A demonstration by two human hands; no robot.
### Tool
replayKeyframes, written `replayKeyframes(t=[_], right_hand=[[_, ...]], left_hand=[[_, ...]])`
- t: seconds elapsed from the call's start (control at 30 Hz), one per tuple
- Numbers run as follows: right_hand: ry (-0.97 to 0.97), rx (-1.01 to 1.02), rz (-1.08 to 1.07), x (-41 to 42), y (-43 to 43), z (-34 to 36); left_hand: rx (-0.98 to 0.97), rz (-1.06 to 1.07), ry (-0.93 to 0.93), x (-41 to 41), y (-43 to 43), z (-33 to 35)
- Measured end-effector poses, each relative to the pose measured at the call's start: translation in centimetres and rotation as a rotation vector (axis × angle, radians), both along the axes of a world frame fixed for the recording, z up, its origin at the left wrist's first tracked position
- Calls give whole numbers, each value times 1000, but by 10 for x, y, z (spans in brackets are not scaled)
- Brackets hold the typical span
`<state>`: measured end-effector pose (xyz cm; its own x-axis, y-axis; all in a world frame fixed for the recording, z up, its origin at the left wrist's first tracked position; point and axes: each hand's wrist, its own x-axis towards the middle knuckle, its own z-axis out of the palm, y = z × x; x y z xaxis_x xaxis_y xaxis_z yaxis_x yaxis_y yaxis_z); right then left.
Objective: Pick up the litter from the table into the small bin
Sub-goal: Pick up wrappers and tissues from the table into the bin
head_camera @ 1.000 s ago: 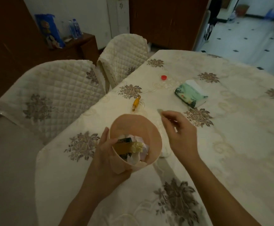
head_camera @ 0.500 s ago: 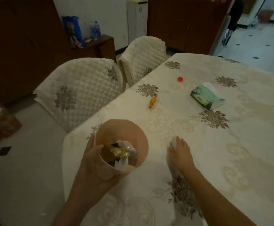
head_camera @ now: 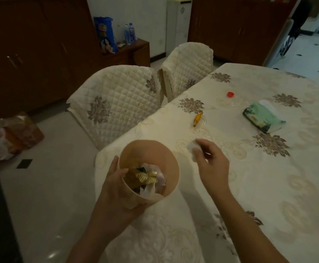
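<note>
My left hand (head_camera: 115,188) grips the small tan bin (head_camera: 160,150) by its near wall, over the table's near-left corner. Inside lie gold foil wrappers and crumpled white paper (head_camera: 145,177). My right hand (head_camera: 210,164) hovers just right of the bin's rim, fingers pinched on a small white scrap of tissue (head_camera: 193,149). Farther out on the cream floral tablecloth (head_camera: 268,186) lie a yellow candy wrapper (head_camera: 197,118) and a red bottle cap (head_camera: 230,94).
A green tissue pack (head_camera: 263,117) rests on the table at the right. Two quilted chairs (head_camera: 117,103) stand along the table's left edge. Bags (head_camera: 12,137) sit on the floor at far left; dark cabinets line the back.
My right hand has lifted off the tablecloth with the white scrap and moved toward the bin. The bin stays in my left hand.
</note>
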<state>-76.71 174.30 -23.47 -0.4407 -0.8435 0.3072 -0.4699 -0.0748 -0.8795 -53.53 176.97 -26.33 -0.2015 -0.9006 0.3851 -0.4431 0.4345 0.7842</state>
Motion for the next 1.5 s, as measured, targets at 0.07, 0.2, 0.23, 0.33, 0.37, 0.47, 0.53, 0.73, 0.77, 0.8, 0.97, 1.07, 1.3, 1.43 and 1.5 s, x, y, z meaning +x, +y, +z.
replayKeyframes(t=[0.07, 0.2, 0.23, 0.33, 0.37, 0.47, 0.53, 0.73, 0.77, 0.8, 0.97, 1.07, 1.3, 1.43, 1.5], right_hand=[[-3, -34, 207, 35, 0, 32], [322, 162, 558, 92, -6, 39], [329, 172, 596, 99, -9, 34], [196, 82, 393, 104, -21, 24], [146, 58, 238, 99, -28, 19], [135, 188, -70, 76, -51, -6], [213, 398, -75, 64, -63, -33], [275, 673, 11, 78, -79, -93], [286, 655, 6, 82, -81, -97], [306, 625, -14, 86, -81, -100], [303, 514, -139, 95, -83, -101], [258, 485, -176, 92, -89, -96], [168, 286, -423, 48, -137, -59], [108, 249, -577, -8, -186, -49], [95, 256, -620, -34, -210, -50]], left_hand=[[-12, -31, 11, 8, -6, -3], [-28, -106, 19, 31, -20, -5], [-43, -116, 6, 36, -24, -3], [-63, -112, -35, 50, -40, 5], [-52, -104, -44, 55, -45, 8], [-52, -85, -20, 70, -62, 10], [-47, -75, -3, 81, -76, 9], [-60, -100, -18, 111, -115, 3], [-65, -103, -12, 114, -120, 4], [-69, -103, -8, 118, -124, 5], [-79, -118, 15, 130, -144, 6], [-68, -141, 26, 125, -152, 7], [-28, -161, 4, 82, -185, 14], [-26, -262, 54, 44, -219, 10], [-14, -322, 91, 25, -238, 2]])
